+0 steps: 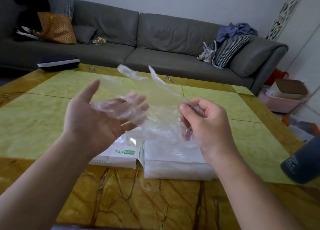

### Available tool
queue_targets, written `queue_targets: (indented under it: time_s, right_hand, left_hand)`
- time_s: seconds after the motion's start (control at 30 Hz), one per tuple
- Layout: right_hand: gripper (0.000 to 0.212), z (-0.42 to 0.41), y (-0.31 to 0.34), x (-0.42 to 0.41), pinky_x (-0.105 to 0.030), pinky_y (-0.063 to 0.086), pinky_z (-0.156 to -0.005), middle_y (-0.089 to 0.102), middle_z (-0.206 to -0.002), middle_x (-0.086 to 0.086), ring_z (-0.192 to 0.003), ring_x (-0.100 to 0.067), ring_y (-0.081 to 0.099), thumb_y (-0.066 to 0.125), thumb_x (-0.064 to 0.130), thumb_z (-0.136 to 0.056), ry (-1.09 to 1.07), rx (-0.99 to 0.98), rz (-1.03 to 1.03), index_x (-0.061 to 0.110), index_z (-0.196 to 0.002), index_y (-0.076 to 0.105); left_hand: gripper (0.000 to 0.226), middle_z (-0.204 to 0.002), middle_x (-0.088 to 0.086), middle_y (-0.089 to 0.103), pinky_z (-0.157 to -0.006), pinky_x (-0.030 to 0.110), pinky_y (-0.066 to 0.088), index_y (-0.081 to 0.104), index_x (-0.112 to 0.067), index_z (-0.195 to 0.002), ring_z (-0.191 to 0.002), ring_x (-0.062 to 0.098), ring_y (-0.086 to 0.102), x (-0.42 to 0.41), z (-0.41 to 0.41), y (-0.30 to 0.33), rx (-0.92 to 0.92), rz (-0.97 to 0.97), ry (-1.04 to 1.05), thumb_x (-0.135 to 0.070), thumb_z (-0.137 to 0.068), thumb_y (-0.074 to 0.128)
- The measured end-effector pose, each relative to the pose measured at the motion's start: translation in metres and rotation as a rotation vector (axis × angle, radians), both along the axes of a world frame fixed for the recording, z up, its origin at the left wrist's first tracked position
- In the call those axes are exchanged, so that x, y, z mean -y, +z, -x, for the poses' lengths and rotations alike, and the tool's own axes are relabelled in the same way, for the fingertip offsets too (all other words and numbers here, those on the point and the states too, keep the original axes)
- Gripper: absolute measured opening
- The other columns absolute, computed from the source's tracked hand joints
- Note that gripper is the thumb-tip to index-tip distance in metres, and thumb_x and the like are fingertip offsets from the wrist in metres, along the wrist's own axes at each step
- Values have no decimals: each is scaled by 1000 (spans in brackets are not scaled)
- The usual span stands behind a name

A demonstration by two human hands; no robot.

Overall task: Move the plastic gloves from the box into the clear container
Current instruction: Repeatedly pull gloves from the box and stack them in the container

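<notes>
**A:** ok so what's going on with the hands here?

**B:** both are up over the surface [52,108], which is that yellow-green and brown marble-look top. The right hand [206,124] has its fingers [186,108] curled in and pinching one edge of a thin see-through plastic glove [155,98]. The left hand [97,115] is palm up with the fingers spread, not really gripping anything; the crinkly film just lies across its fingertips.

**A:** and the glove is in the air?

**B:** yep, stretched between the two hands, with a couple of its finger parts sticking up toward the grey sofa [155,39]. It's a bit blurry, so I can't tell if it's one glove or a few stuck together.

**A:** where's the box?

**B:** the white box [121,157] with green lettering sits on the surface right under the left hand, top open, some plastic poking out of it. Just beside it, touching or nearly so, is the clear container [176,162], under the right hand. It looks cloudy with plastic already lying in it.

**A:** anything else around?

**B:** a dark grey bottle [301,162] tilted at the right edge, cushions and some clothes on the sofa, and a pink basket [280,101] on the floor off to the right.
</notes>
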State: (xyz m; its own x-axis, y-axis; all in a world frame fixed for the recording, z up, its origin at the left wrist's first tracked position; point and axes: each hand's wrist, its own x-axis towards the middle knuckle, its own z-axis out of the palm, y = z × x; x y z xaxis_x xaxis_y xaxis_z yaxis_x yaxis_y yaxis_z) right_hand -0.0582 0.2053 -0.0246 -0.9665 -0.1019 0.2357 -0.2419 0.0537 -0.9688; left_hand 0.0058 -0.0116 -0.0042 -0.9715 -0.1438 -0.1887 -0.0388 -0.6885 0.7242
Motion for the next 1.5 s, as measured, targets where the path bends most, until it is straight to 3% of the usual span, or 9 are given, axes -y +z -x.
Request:
queue_targets:
  time_s: [0.1,0.27,0.53,0.63,0.73,0.83,0.97,1.33,1.5]
  right_hand:
    - [10,4,3,-10,-30,48,-45,67,-66,-6,-54,-21,56,70,9,-100,35,-16,-39,10,-90,73]
    - [6,10,5,-25,-25,45,-46,69,-71,-7,-60,-13,58,72,9,-98,64,98,-19,5,-94,74]
    - [15,26,-2,-52,-29,41,-42,66,-65,-7,-50,-20,51,67,6,-100,-76,42,-93,5,-86,70]
    - [18,26,-4,-57,-25,38,-40,67,-65,-11,-43,-16,49,67,12,-101,-99,50,-197,9,-84,71]
    - [22,23,-7,-55,-28,41,-41,65,-59,-9,-43,-16,52,63,16,-101,-82,62,-377,9,-82,71]
    - [23,21,-10,-48,-25,43,-40,58,-49,-2,-38,-10,51,58,11,-97,-60,58,-500,4,-78,68]
    - [21,22,-18,-45,-24,45,-43,67,-60,2,-46,-9,61,65,20,-98,-85,3,-672,19,-77,69]
    - [15,29,-25,-50,-33,56,-53,61,-78,2,-62,-18,61,66,20,-99,-264,-124,-1198,19,-84,66]
    - [15,18,-18,-41,-34,52,-57,60,-91,2,-70,-19,60,71,19,-95,-305,-139,-1320,18,-100,58]
  left_hand:
    - [88,-123,31,68,-98,62,53,58,12,-126,-114,47,68,7,3,-2,6,154,-142,-69,-93,47]
    - [17,-104,24,76,-68,31,62,74,4,-107,-88,35,77,-3,7,-12,-24,768,-168,-5,-95,65]
    - [14,-93,14,79,-74,37,65,76,-3,-105,-86,32,78,-12,9,-9,6,883,-140,0,-93,67]
    - [15,-93,0,78,-75,28,59,72,-17,-110,-88,17,75,-13,11,-5,20,1050,117,-16,-95,70]
    - [19,-99,-10,66,-77,26,51,65,-28,-109,-92,7,62,-27,4,10,-242,1384,527,-22,-91,68]
    - [19,-95,-16,64,-76,22,53,66,-31,-111,-87,0,60,-63,5,11,-425,1614,203,-28,-94,59]
    - [26,-114,-11,66,-87,37,58,62,-32,-125,-97,11,64,-90,27,-38,-100,1858,-340,-39,-102,52]
    - [62,-129,-14,64,-99,38,52,52,-37,-143,-116,13,61,-80,51,-49,74,1914,-636,-69,-90,60]
    - [62,-113,-7,71,-93,40,56,63,-24,-130,-106,16,66,-89,54,-49,83,1926,-703,-66,-85,69]
